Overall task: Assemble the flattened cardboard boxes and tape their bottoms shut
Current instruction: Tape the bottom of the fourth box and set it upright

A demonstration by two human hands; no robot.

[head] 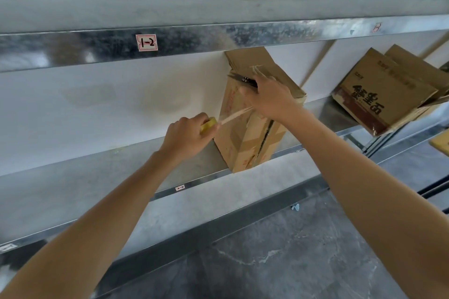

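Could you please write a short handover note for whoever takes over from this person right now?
Left hand: grip on the yellow tape roll, just left of the box.
Right hand: holds small snips against the box's upper part.
The box stands on end on the metal shelf. A tape strand runs taut from the roll to it.
Done: the box is erected, with tape strips across the flaps facing the camera.
Left: probably cut the strand and press it down. A dark gap shows along the flap seam.
Two printed boxes lie tilted further right.
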